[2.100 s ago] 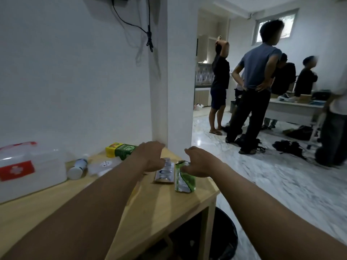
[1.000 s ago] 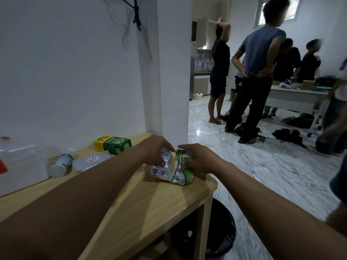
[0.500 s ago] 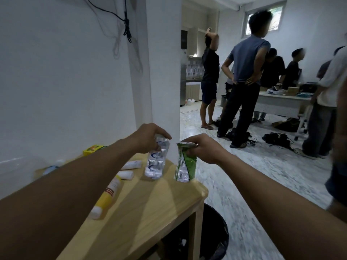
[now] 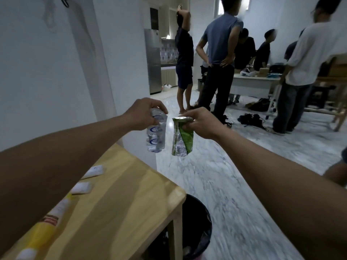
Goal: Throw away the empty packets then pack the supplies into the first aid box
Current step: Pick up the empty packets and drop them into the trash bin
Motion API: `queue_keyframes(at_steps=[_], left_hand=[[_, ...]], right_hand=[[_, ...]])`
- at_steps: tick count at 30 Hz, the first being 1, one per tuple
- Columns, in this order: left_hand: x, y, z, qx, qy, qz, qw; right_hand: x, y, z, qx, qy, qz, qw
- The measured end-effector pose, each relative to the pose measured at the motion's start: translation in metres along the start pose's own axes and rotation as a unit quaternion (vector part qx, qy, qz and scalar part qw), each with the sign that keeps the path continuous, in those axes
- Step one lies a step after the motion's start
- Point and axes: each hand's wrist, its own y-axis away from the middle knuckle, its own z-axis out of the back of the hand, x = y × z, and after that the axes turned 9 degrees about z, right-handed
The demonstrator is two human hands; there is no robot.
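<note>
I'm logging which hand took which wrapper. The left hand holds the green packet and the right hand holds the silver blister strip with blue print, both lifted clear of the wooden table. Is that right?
Not quite: the hands are swapped. In the head view the left hand pinches the silver blister strip and the right hand pinches the green packet. Both are lifted clear of the wooden table.

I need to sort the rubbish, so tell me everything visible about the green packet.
The green packet is a crumpled strip, silvery foil with a green printed face. It hangs upright in the air, pinched at its folded top edge by the right hand, off the table's end, beside but apart from the other packet.
</note>
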Motion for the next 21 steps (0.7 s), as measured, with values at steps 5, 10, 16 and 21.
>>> queue_keyframes(at_steps=[5, 10, 16, 21], left_hand=[[0.019, -0.032, -0.053, 0.053, -0.013, -0.024, 0.998], [0.052, -0.059, -0.116, 0.146, -0.073, -0.034, 0.986], [0.066, -0.080, -0.171, 0.251, -0.103, -0.055, 0.961], [0.077, -0.090, -0.208, 0.333, -0.136, -0.063, 0.931]], right_hand=[[-0.057, -0.001, -0.025, -0.015, 0.018, -0.058, 0.998], [-0.123, 0.011, -0.066, -0.005, 0.022, -0.128, 0.991], [-0.181, 0.031, -0.111, 0.021, 0.001, -0.194, 0.981], [-0.215, 0.046, -0.147, 0.042, -0.023, -0.244, 0.969]])
